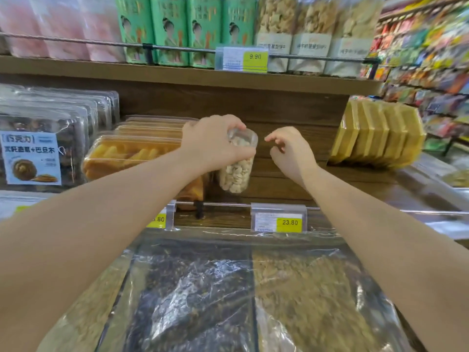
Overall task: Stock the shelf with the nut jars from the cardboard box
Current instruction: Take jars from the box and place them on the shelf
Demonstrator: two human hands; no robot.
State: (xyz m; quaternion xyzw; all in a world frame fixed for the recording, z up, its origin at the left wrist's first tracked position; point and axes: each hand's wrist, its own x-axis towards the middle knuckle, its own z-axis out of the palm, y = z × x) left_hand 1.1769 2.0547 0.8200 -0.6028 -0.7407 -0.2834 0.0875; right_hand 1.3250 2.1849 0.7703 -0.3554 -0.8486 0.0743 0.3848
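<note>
Your left hand (212, 143) is wrapped around the upper part of a clear nut jar (237, 162), fingers curled over its top end, and you hold it tilted in the air in front of the wooden shelf (279, 174), its pale nuts showing through the plastic. The jar's lower end hangs just above the shelf board, near the metal rail (228, 205) along the front edge; whether it touches the wood you cannot tell from here. Your right hand (289, 151) floats just beside the jar, empty, fingers loosely bent and spread, touching nothing. To the left of the jar sit clear trays of orange dried fruit (127, 154), and further left dark snack boxes with a blue-white label (31, 158). On the right of the bare gap stands a row of yellow packets (378, 138). A yellow price tag (290, 222) reading 23.80 clips onto the rail below your right wrist. Above, green packs (182, 29) line the upper shelf. Below your forearms lie bulk bins under shiny plastic film (203, 288).
</note>
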